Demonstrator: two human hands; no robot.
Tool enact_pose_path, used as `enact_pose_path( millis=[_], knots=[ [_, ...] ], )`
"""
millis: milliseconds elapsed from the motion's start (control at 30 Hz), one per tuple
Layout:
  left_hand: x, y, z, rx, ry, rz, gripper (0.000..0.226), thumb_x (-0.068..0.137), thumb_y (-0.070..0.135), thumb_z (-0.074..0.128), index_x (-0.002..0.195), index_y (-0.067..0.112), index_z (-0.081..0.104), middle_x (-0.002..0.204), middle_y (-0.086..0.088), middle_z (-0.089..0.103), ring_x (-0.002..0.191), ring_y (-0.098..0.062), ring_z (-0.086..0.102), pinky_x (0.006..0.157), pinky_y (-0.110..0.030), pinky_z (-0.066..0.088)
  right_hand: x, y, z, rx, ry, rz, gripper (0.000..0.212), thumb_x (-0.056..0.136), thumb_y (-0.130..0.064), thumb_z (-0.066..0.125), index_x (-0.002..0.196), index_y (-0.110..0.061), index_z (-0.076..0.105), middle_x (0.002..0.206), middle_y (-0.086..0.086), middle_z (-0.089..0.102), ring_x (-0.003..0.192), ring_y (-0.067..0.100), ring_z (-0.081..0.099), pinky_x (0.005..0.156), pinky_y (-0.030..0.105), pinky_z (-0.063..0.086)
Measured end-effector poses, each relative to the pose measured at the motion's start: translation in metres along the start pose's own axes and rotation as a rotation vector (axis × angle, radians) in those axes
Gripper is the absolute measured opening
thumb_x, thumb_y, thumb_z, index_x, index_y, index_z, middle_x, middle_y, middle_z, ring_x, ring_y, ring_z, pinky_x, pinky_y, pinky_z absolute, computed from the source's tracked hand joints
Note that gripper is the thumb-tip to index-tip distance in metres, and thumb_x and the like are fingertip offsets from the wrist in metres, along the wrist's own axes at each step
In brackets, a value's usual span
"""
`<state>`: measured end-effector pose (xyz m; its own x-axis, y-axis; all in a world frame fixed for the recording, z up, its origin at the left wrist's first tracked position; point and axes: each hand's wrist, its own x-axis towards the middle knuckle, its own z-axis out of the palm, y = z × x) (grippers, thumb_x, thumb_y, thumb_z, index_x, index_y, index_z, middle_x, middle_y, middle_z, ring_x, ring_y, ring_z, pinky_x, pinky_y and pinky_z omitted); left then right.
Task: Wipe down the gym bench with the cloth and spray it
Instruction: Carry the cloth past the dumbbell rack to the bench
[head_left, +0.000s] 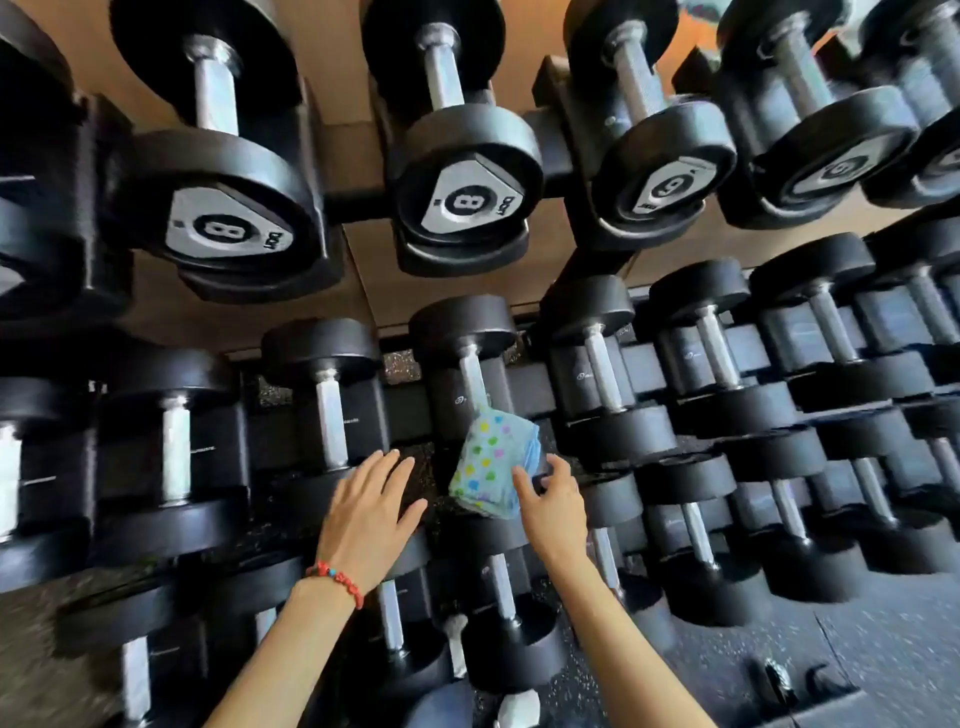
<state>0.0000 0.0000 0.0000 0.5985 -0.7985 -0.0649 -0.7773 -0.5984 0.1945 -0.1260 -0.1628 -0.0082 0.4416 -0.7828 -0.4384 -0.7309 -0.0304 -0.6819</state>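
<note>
Head view: your left hand (371, 512) reaches out, fingers spread wide, holding nothing. Your right hand (553, 506) touches the folded, dotted cloth (493, 465) with curled fingers, grip unclear. It sits on the dumbbell rack (524, 389).

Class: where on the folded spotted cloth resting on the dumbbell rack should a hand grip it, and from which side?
Pinch the folded cloth at its near lower-right edge, coming from the right, where the right hand already reaches; its stacked layers show there, and dumbbells crowd behind.
</note>
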Motion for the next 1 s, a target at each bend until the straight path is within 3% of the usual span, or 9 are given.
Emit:
enact_pose_path(
  millis=[133,400,567,633,800,1000],
  knots=[
    [0.015,-0.007,0.013,0.005,0.013,-0.01,0.055,0.083,0.042,0.036,0.11,0.004,0.066,0.111,-0.014,0.067,0.104,-0.032,0.063,0.081,-0.048,0.051,0.02,0.002,0.021,0.189,0.024,0.149,0.063,0.085,-0.044,0.059,0.133,-0.012,0.035,0.117,0.008,0.058,0.105,0.024,0.056,0.079,0.028,0.04],
    [0.029,-0.002,0.019,-0.013,-0.035,-0.001,0.054,0.084,0.041,0.037,0.11,0.005,0.066,0.111,-0.013,0.067,0.103,-0.031,0.064,0.082,-0.046,0.051,0.029,0.003,0.046,0.376,0.105,0.262,0.059,0.075,-0.038,0.073,0.118,-0.012,0.042,0.107,0.004,0.059,0.097,0.02,0.059,0.085,0.033,0.048],
    [0.03,-0.005,0.028,-0.036,-0.082,-0.015,0.054,0.085,0.042,0.035,0.113,0.006,0.065,0.114,-0.012,0.066,0.106,-0.03,0.062,0.086,-0.045,0.049,0.042,0.01,0.05,0.439,0.07,0.322,0.044,0.069,-0.037,0.077,0.1,-0.012,0.059,0.096,0.0,0.065,0.087,0.017,0.063,0.078,0.032,0.051],
    [0.03,-0.005,0.028,-0.041,-0.101,-0.012,0.054,0.085,0.042,0.035,0.113,0.006,0.065,0.113,-0.013,0.066,0.106,-0.03,0.062,0.086,-0.045,0.049,0.043,0.014,0.048,0.517,0.008,0.303,0.035,0.064,-0.039,0.078,0.089,-0.018,0.067,0.09,0.001,0.071,0.082,0.018,0.068,0.077,0.038,0.056],
    [0.034,0.001,0.031,-0.043,-0.139,0.031,0.054,0.085,0.041,0.036,0.112,0.005,0.065,0.113,-0.013,0.066,0.105,-0.03,0.063,0.085,-0.046,0.049,0.034,0.022,0.034,0.735,-0.086,0.267,0.014,0.078,-0.018,0.072,0.091,-0.014,0.068,0.094,0.01,0.072,0.087,0.026,0.069,0.073,0.04,0.058],
    [0.042,0.023,0.038,-0.061,-0.169,0.157,0.054,0.085,0.041,0.036,0.114,0.005,0.064,0.114,-0.013,0.065,0.107,-0.03,0.062,0.086,-0.047,0.05,0.016,0.051,0.009,0.823,0.016,0.32,0.013,0.083,-0.014,0.066,0.095,-0.017,0.063,0.098,0.009,0.07,0.089,0.027,0.068,0.079,0.046,0.056]
  ],
)
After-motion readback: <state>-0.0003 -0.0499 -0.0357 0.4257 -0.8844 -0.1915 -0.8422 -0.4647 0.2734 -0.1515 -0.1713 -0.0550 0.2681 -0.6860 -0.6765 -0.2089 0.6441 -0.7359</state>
